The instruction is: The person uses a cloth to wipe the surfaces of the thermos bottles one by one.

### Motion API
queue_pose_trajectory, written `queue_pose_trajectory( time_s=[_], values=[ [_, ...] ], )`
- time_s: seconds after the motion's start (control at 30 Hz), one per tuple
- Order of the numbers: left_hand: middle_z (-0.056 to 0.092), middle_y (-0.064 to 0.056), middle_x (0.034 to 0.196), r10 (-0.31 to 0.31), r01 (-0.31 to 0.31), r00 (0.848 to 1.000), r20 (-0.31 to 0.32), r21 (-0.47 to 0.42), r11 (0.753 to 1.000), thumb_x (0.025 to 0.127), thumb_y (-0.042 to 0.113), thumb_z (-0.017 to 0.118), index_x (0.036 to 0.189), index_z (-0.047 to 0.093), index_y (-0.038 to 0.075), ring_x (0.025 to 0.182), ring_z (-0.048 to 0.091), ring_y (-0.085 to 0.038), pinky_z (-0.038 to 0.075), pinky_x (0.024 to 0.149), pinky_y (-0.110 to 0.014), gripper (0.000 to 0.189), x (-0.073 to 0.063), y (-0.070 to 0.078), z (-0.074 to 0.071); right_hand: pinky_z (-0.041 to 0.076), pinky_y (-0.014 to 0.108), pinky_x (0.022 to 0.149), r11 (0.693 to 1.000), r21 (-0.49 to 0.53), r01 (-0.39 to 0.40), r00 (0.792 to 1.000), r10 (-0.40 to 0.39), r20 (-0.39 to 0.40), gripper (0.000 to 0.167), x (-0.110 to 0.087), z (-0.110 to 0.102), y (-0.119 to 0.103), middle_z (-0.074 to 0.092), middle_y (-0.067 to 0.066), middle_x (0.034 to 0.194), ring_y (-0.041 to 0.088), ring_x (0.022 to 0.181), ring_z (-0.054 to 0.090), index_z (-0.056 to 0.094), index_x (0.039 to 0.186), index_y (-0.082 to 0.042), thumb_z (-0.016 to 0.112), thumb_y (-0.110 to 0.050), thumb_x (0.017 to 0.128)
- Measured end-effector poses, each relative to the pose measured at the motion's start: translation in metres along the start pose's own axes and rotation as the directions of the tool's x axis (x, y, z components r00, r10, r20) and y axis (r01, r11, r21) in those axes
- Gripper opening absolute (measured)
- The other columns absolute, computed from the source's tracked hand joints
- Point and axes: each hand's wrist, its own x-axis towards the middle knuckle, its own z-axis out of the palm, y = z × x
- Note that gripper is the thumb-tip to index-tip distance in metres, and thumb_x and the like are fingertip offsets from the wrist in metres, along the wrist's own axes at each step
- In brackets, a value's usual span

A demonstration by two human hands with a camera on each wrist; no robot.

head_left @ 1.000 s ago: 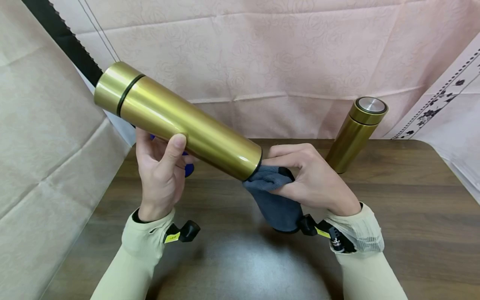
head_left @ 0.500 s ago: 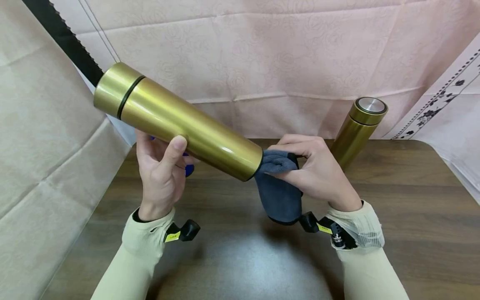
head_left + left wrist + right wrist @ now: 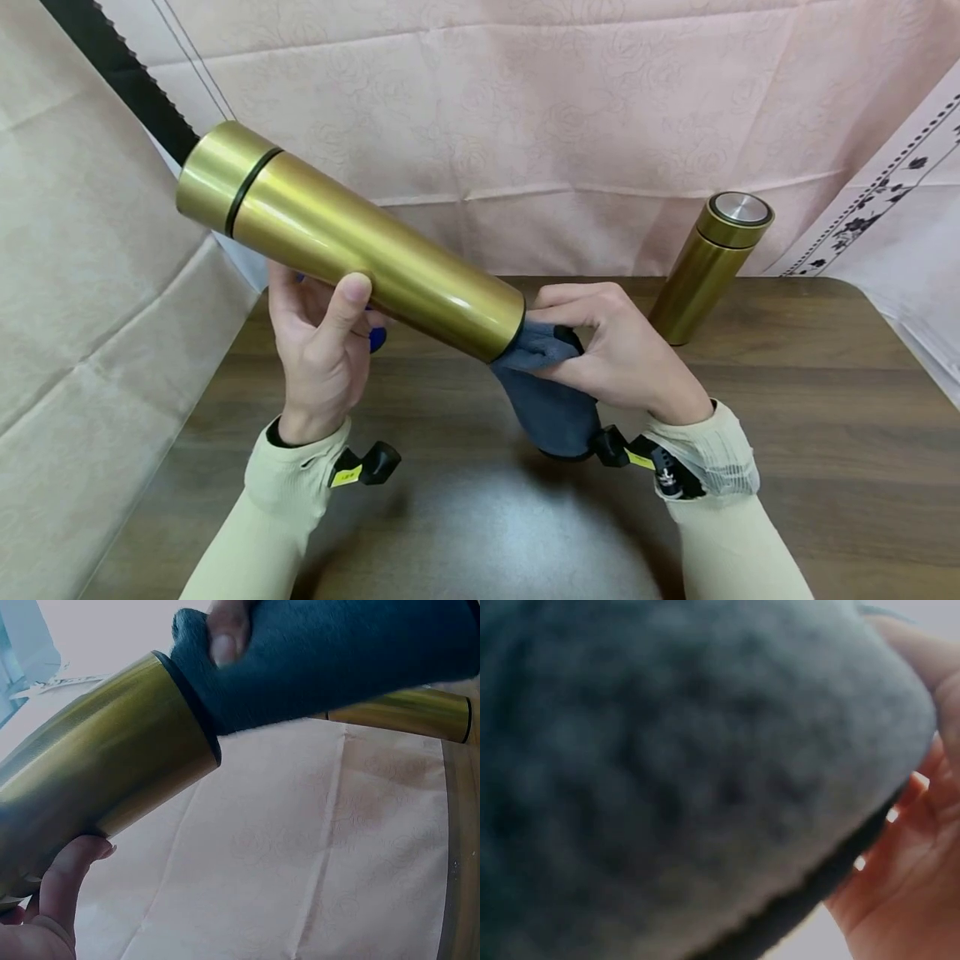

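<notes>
My left hand (image 3: 318, 358) grips a gold thermos bottle (image 3: 375, 250), thumb on the near side. The bottle is tilted above the table, its capped end at the upper left and its dark-edged base at the lower right. In my right hand (image 3: 626, 358) is a blue-grey cloth (image 3: 551, 412), pinched and pressed to the base; its loose part hangs down. The left wrist view shows the cloth (image 3: 322, 667) against the bottle's end (image 3: 150, 727). Cloth (image 3: 690, 765) fills most of the right wrist view, blurred. Something blue (image 3: 377, 338) shows behind my left fingers, mostly hidden.
A second gold thermos bottle (image 3: 701, 275) with a silver-topped lid stands upright at the back right, just behind my right hand. The wooden table (image 3: 480, 533) meets a pale pink cloth backdrop (image 3: 570, 125). Beige fabric (image 3: 97, 317) borders the left side.
My right hand and the cloth shifted up and right along the base, then back down and left. The thermos bottle moved slightly left; my left hand keeps its grip.
</notes>
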Motion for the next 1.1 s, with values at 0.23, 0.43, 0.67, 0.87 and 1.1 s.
queue_pose_trajectory(
  time_s=[0.23,0.43,0.67,0.87,1.1],
  values=[
    [0.064,-0.016,0.093,-0.005,0.005,1.000,0.006,0.013,1.000,0.087,-0.002,0.076,0.123,0.047,0.002,0.063,0.072,-0.023,0.060,0.055,-0.032,0.046,0.002,0.002,-0.001,0.050,0.024,0.065,0.996,0.091,0.016,0.997,-0.009,-0.075,0.030,-0.004,-0.008,-0.007,0.070,-0.006,0.088,0.012,0.076,0.062,0.081,0.101,-0.019,0.082,0.002,0.081],
    [0.064,-0.018,0.094,-0.003,0.003,1.000,0.027,-0.014,1.000,0.087,-0.001,0.078,0.122,0.046,0.002,0.066,0.073,-0.027,0.061,0.054,-0.035,0.047,0.000,0.004,-0.001,0.053,0.026,0.069,0.995,0.099,-0.007,0.988,0.023,-0.153,0.032,-0.005,-0.009,-0.009,0.072,-0.004,0.090,0.015,0.078,0.065,0.081,0.102,-0.018,0.082,0.005,0.080],
    [0.063,-0.019,0.099,-0.005,0.007,0.999,0.048,-0.042,0.999,0.089,-0.003,0.074,0.124,0.045,0.001,0.073,0.075,-0.029,0.062,0.058,-0.038,0.046,0.000,0.005,-0.001,0.054,0.025,0.071,0.995,0.090,-0.038,0.985,0.052,-0.162,0.028,-0.001,-0.003,-0.001,0.071,-0.006,0.090,0.014,0.079,0.066,0.080,0.101,-0.019,0.082,0.001,0.082],
    [0.064,-0.017,0.094,0.003,-0.003,1.000,0.020,0.013,1.000,0.087,-0.004,0.075,0.124,0.046,0.001,0.066,0.072,-0.026,0.061,0.054,-0.034,0.048,0.000,0.004,0.000,0.048,0.022,0.063,0.999,0.031,-0.036,0.994,0.039,-0.100,0.023,0.001,0.001,0.001,0.066,-0.010,0.084,0.009,0.073,0.060,0.080,0.097,-0.020,0.080,-0.001,0.084],
    [0.064,-0.015,0.095,-0.027,0.027,1.000,-0.004,0.055,0.998,0.088,-0.001,0.076,0.126,0.045,0.004,0.068,0.072,-0.021,0.059,0.054,-0.029,0.049,0.001,0.003,-0.001,0.045,0.021,0.059,1.000,-0.001,0.001,0.999,-0.001,-0.032,0.027,-0.001,-0.003,-0.004,0.062,-0.013,0.081,0.005,0.071,0.057,0.079,0.095,-0.027,0.082,-0.003,0.082]
  ],
)
